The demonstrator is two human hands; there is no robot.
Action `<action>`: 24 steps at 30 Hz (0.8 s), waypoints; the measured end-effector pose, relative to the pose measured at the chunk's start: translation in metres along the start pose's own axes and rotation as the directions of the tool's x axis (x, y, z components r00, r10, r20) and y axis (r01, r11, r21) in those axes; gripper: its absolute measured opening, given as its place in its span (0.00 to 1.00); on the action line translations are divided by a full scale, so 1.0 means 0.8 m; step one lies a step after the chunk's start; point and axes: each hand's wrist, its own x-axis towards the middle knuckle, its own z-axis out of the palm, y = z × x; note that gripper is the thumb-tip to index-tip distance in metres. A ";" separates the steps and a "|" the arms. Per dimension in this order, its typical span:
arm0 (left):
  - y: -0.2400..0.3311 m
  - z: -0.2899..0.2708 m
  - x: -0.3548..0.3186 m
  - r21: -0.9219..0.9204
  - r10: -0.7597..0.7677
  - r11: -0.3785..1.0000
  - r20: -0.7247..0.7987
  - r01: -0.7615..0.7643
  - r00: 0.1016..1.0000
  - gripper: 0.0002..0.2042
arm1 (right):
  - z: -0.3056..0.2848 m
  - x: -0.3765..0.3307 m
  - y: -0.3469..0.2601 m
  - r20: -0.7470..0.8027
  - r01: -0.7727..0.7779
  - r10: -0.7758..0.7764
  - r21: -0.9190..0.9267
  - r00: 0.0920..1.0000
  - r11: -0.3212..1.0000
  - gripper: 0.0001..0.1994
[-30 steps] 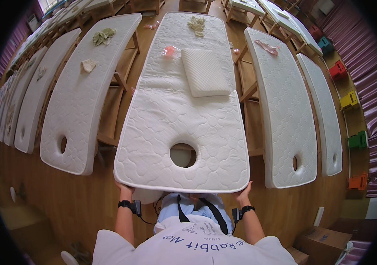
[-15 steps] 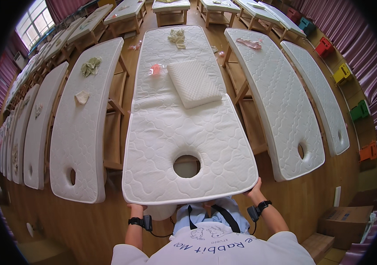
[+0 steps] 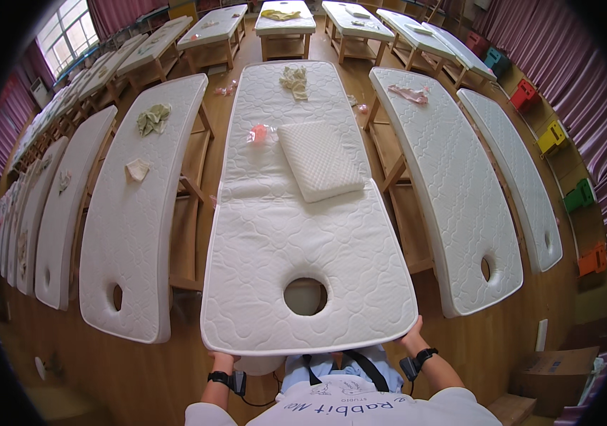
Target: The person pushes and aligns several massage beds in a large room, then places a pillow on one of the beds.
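A white quilted massage-bed mattress (image 3: 268, 234) with a round face hole stretches away in front of me, creased across its middle. My left hand (image 3: 222, 361) is at its near left corner and my right hand (image 3: 411, 337) at its near right corner. Both hands close on the edge, with most fingers hidden under it. On the mattress lie a white textured foam pillow (image 3: 321, 161), a clear plastic bag with something pinkish-orange (image 3: 261, 133), and a crumpled cream cloth (image 3: 294, 83) at the far end.
Similar beds stand close by on the left (image 3: 129, 234) and right (image 3: 452, 206), with more rows behind. Coloured plastic stools (image 3: 551, 138) line the right wall by purple curtains (image 3: 566, 78). A cardboard box (image 3: 553, 376) sits at the lower right.
The whole scene sits lower in the picture, as my view has tipped up. Both hands stay at the same mattress corners, and the pillow, bag and cloth keep their places on it.
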 end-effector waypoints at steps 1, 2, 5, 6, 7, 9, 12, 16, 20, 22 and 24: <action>-0.001 -0.004 0.003 0.009 -0.001 1.000 -0.005 0.001 1.000 0.31 | 0.008 0.002 -0.002 -0.020 -0.014 0.014 -0.001 1.000 1.000 0.34; 0.003 -0.010 0.006 0.022 0.009 1.000 -0.014 -0.009 1.000 0.31 | 0.013 -0.002 0.002 -0.048 -0.039 0.039 0.003 0.998 0.999 0.34; 0.006 -0.017 0.007 0.039 0.016 0.999 -0.027 -0.015 1.000 0.31 | 0.025 -0.014 -0.013 -0.059 -0.090 0.091 0.026 0.994 0.996 0.35; 0.010 -0.011 0.005 0.039 0.006 0.999 -0.023 -0.005 1.000 0.31 | 0.027 -0.016 -0.014 -0.054 -0.086 0.088 0.037 0.995 0.996 0.35; 0.012 -0.009 0.000 0.038 -0.003 0.999 -0.027 0.004 1.000 0.31 | 0.026 -0.018 -0.016 -0.103 -0.097 0.098 0.010 0.990 0.995 0.35; 0.017 -0.002 -0.005 0.035 -0.020 0.999 -0.016 0.020 1.000 0.31 | 0.036 -0.016 -0.022 -0.119 -0.137 0.135 -0.009 0.984 0.991 0.34; 0.019 0.001 -0.012 0.028 -0.037 0.999 -0.008 0.037 0.999 0.31 | 0.009 0.005 -0.003 0.052 -0.032 0.032 0.006 0.998 0.999 0.34; 0.021 0.001 -0.028 0.027 -0.059 0.998 -0.034 0.060 0.998 0.31 | 0.020 -0.007 -0.013 -0.056 -0.159 0.158 -0.010 0.986 0.987 0.34; 0.027 0.018 -0.062 0.021 -0.077 0.997 -0.043 0.078 0.996 0.30 | 0.011 -0.005 -0.006 -0.031 -0.130 0.131 0.042 0.991 0.991 0.33; 0.027 0.023 -0.073 0.016 -0.083 0.996 -0.043 0.083 0.996 0.30 | 0.004 -0.001 0.002 0.005 -0.095 0.095 0.057 0.995 0.994 0.34; 0.038 -0.011 -0.022 -0.097 -0.116 0.989 -0.034 0.113 0.993 0.31 | 0.012 0.009 0.011 0.066 -0.082 0.078 0.058 0.995 0.995 0.34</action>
